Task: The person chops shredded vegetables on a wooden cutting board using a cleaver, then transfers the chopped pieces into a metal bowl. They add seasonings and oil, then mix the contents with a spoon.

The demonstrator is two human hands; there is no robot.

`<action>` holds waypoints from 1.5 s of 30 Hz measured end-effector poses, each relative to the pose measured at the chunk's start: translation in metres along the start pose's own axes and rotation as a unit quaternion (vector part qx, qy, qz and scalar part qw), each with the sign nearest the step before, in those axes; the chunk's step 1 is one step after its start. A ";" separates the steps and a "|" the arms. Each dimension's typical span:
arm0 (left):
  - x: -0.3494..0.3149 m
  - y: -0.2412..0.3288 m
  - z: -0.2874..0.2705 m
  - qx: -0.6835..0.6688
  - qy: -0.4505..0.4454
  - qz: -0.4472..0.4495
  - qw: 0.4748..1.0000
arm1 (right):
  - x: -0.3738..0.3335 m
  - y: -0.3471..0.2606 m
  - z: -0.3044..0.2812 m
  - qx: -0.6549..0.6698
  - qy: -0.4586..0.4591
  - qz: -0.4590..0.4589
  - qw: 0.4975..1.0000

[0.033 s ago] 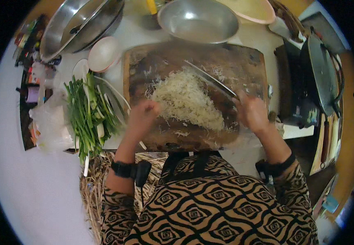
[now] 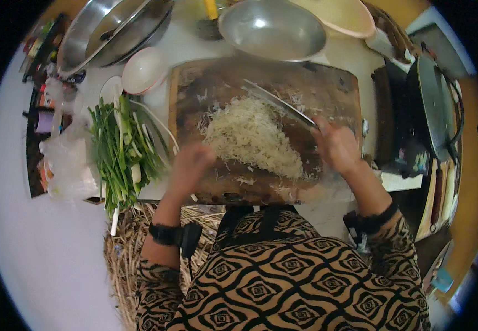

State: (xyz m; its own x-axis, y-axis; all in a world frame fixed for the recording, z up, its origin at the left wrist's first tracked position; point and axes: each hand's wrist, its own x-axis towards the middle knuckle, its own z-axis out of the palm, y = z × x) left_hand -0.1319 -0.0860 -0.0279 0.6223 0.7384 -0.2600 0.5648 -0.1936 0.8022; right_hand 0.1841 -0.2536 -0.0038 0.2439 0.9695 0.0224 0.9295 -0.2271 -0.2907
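A pale heap of fine shreds (image 2: pixel 253 135) lies on the wooden cutting board (image 2: pixel 195 77), with loose bits scattered around it. My right hand (image 2: pixel 336 144) is closed around the handle of a knife (image 2: pixel 284 106). Its blade points to the far left over the upper right side of the heap. By the heap's left edge, over the board's near left part, is my left hand (image 2: pixel 192 163). Motion smears its fingers, so what they hold, if anything, does not show. Left of the board lies a bunch of green onions (image 2: pixel 122 154), with some white ends hanging over the table edge.
A steel basin (image 2: pixel 272 33) stands behind the board, with a pale yellow basin (image 2: pixel 341 19) beside it. A white bowl (image 2: pixel 144 70) and a large steel pan (image 2: pixel 79 41) are at the far left. At the right is a dark pan (image 2: pixel 433 105). Plastic bags (image 2: pixel 68 160) lie left of the onions.
The knife blade has swung slightly, its tip a little further left. My left hand has dropped slightly nearer and is more blurred. The whole view has shifted a little.
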 end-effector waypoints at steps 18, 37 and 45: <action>-0.275 -0.250 0.104 0.140 -0.148 -0.206 0.957 | 0.037 -0.011 -0.014 -0.079 -0.142 -0.191 0.968; -0.222 -0.238 0.072 0.100 -0.326 -0.253 0.906 | 0.002 -0.033 0.016 -0.042 -0.173 -0.038 0.983; -0.124 -0.104 -0.001 0.080 -0.146 -0.060 0.984 | -0.011 -0.019 -0.005 0.168 -0.013 0.008 0.986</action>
State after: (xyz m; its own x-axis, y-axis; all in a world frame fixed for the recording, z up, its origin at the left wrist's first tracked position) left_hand -0.2679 -0.1567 -0.0784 0.6622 0.5494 -0.5095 0.7069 -0.2327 0.6679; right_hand 0.1651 -0.2607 0.0065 0.2464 0.9691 -0.0082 0.7801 -0.2033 -0.5918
